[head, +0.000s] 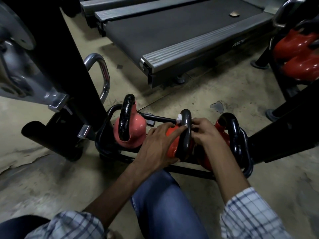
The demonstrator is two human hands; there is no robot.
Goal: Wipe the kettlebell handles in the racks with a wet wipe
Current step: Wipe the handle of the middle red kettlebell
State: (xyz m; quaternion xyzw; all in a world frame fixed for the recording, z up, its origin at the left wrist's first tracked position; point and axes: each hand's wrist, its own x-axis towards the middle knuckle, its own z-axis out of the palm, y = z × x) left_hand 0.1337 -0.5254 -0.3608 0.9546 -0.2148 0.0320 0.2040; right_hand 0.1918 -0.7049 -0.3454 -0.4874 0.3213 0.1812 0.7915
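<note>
A crouching person works at a low black rack (189, 170) on a scuffed concrete floor (198, 94), both hands on the middle kettlebell (172, 142). The left hand (160, 144) lies across its glossy red body, fingers spread and fairly straight, the forefinger pressing a white wipe (179, 119) against the dark, rounded handle (187, 131). The right hand (207, 133) meets the handle from the other side with fingers curled; whether they pinch the wipe cannot be told.

A coral kettlebell (136, 128) with a shiny black loop stands just beside the left hand, and a red kettlebell (222, 133) with a thick black loop stands just beside the right wrist, leaving only narrow gaps on either flank. A black post (74, 66) and a chrome bar (103, 75) crowd the left. A treadmill (172, 31), ribbed grey along its edge, fills the background, with bare floor between it and the rack. More red kettlebells (298, 54) sit on another rack at the upper right. A denim knee (164, 204) rises between checked sleeves (250, 214).
</note>
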